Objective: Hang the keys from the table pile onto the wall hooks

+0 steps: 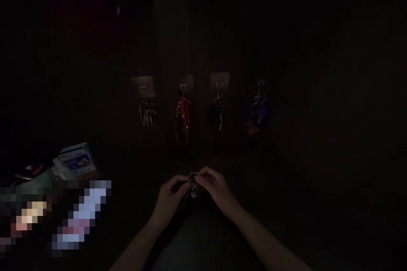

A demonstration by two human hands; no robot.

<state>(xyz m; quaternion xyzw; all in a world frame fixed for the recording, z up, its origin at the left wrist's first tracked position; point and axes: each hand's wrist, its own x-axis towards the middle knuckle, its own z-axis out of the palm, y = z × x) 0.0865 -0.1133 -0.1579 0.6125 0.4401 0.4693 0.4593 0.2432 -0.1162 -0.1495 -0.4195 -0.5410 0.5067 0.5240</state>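
Note:
Low in the middle of the dim head view, a metal key ring [193,175] is pinched between both hands, with a small shiny piece, perhaps a key, dangling below it. My left hand [171,197] grips the ring's left side with thumb and forefinger. On the other side, my right hand [216,186] is closed on the ring's upper right edge. Beyond the hands, silver keys [146,116] hang on a wall hook at the left. A red and yellow beaded keychain [183,114], dark keys [219,114] and a blue and red key bunch [259,114] hang beside them.
Adhesive hook plates [220,79] are fixed in a row on the dark upright surface. A purple and white box [78,161] stands at the left among other clutter, with a pixelated patch in front. Much of the surroundings is too dark to make out.

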